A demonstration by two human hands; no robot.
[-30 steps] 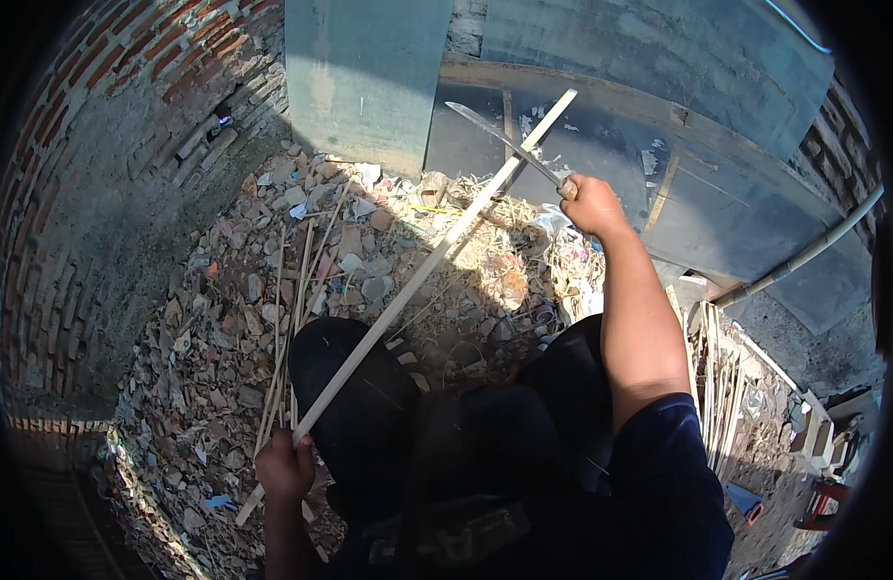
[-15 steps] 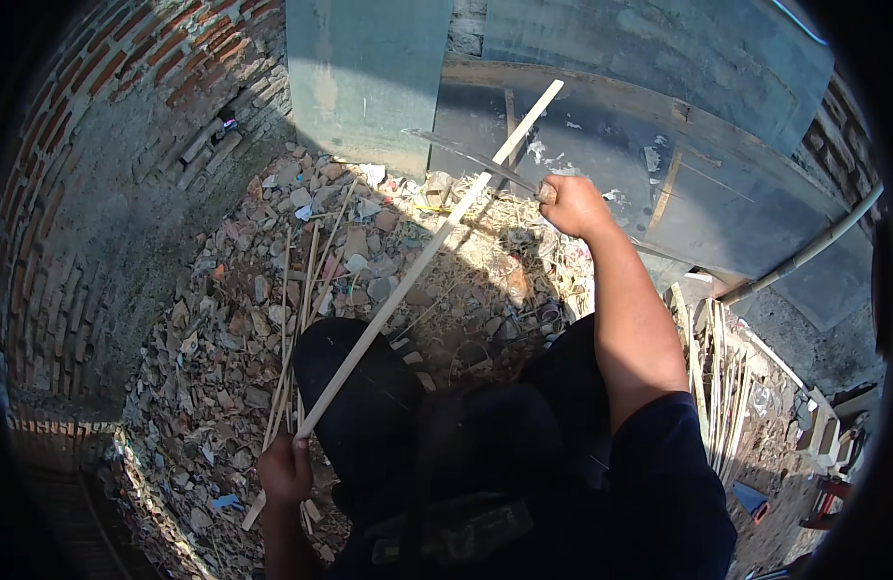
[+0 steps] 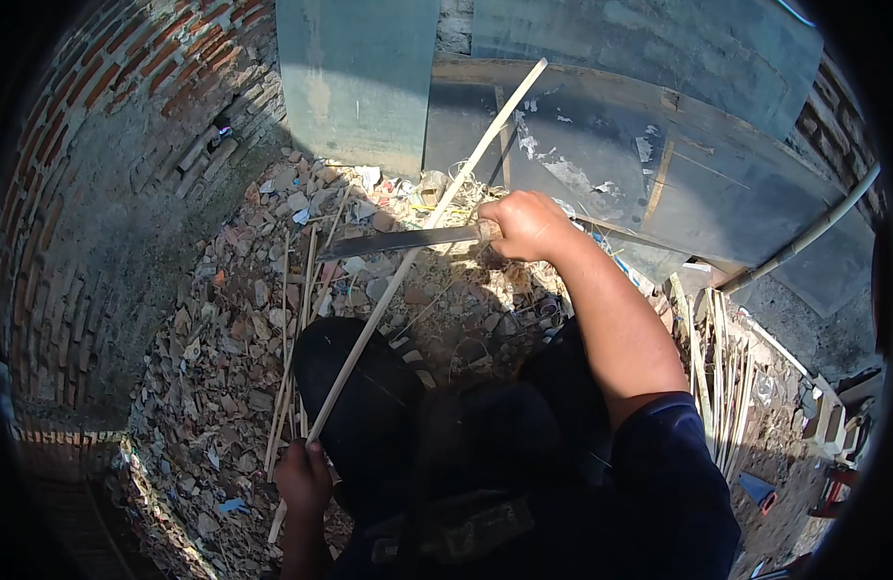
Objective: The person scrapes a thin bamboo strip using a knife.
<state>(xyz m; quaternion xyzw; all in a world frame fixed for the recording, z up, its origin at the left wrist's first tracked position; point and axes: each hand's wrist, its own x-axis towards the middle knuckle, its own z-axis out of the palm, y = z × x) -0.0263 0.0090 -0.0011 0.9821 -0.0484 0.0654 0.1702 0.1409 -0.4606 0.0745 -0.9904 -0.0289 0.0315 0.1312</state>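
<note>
A long pale strip of split bamboo or wood slants from the lower left up to the far panels, crossing above my left knee. Its near end is gripped by my left hand, fingers closed round it. My right hand is wrapped round the handle of a machete. The dark blade points left and lies across the strip about midway along its length. Whether the edge is cutting in or just resting against the strip, I cannot tell.
Rubble covers the ground around my knees. Thin strips lie by my left leg; another bundle lies at right, near a handsaw. A brick wall rises at left, grey-blue panels stand ahead, and a pole leans at right.
The machete has come down the strip toward me, and its blade has swung to point left. My right hand moved left and nearer. The strip has turned slightly, showing a narrower side.
</note>
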